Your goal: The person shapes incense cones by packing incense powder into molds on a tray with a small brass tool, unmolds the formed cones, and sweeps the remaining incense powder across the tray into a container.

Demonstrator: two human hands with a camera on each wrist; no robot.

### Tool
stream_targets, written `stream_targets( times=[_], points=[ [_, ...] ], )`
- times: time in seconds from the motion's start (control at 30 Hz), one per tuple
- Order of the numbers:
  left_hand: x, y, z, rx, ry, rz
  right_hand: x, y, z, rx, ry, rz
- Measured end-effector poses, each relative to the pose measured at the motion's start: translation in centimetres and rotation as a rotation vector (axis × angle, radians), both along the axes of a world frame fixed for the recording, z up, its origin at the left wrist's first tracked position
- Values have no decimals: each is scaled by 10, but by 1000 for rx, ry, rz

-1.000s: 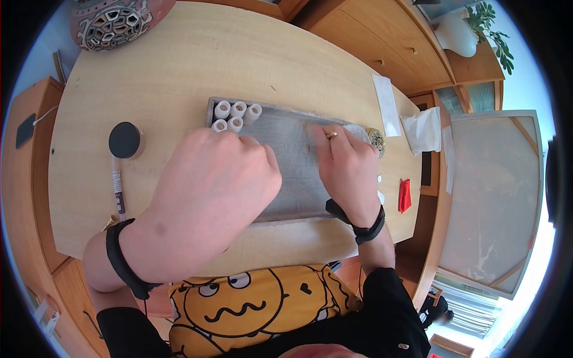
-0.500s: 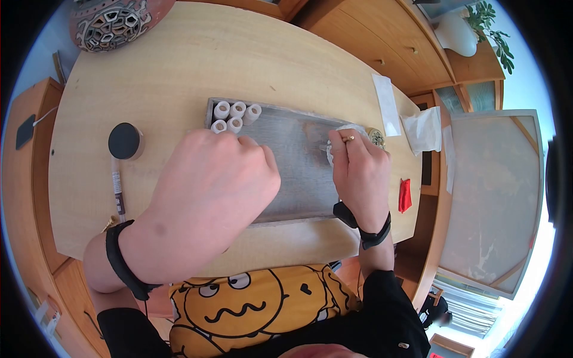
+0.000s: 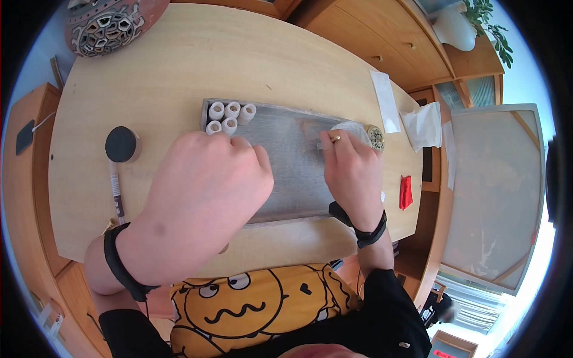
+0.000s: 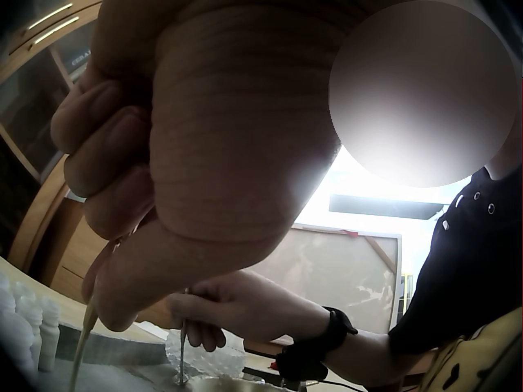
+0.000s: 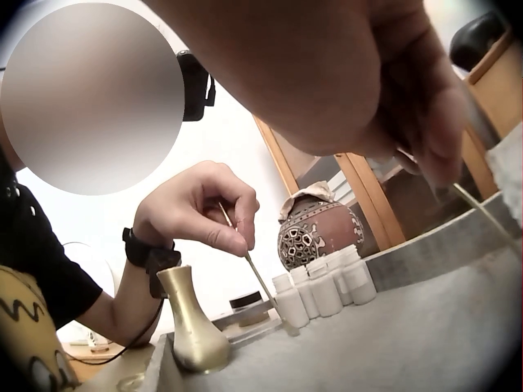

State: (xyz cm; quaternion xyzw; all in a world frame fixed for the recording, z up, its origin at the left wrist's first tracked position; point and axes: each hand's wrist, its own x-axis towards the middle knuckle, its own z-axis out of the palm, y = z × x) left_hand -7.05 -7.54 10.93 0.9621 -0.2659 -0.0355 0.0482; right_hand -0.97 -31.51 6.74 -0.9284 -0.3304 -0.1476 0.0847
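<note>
My left hand (image 3: 218, 173) pinches a thin brass-coloured rod (image 5: 261, 279) between thumb and fingers. In the right wrist view the rod slants down, its lower end near several small white bottles (image 5: 324, 296). My right hand (image 3: 352, 170) pinches another thin rod (image 5: 484, 215) over the right part of a long grey tray (image 3: 292, 191). Beside this hand, crumpled clear plastic (image 3: 351, 127) sits at the tray's right end. A brass vase (image 5: 196, 327) stands in the tray near my left hand; the left hand hides it in the head view.
A black-lidded jar (image 3: 121, 144) and a slim labelled tube (image 3: 115, 191) lie left of the tray. To the right are a round tin (image 3: 375, 137), a red pouch (image 3: 406, 192), a white strip (image 3: 385, 101) and a white bag (image 3: 422, 127). A pierced clay pot (image 3: 110, 30) stands far left.
My right hand has moved to the right towards the plastic, then back left over the tray with its rod. My left hand stays almost in place.
</note>
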Motion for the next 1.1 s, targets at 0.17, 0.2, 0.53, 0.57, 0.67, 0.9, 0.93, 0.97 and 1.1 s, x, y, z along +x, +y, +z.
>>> stream_targets(
  times=[0.17,0.2,0.53,0.57,0.67,0.9,0.93,0.97,1.1],
  points=[
    [1,0,0,3,15,-6,-6,3,4,13,15,78],
    [0,0,-2,8,0,-3,-6,2,9,50,19,88],
    [1,-1,-2,-43,-51,11,-19,7,3,73,61,12],
    [1,-1,-3,-42,-52,12,-17,6,3,74,60,12],
    [0,1,-4,-53,-71,29,-10,-1,4,42,20,1],
    [1,-1,-2,20,-40,5,-10,5,0,38,15,36],
    [0,-1,-2,21,-47,5,-10,4,1,72,32,67],
    [-1,-1,-3,21,-45,4,-10,1,2,71,34,66],
    [-1,0,-2,-3,-34,-1,-6,-4,0,54,35,-53]
  ],
)
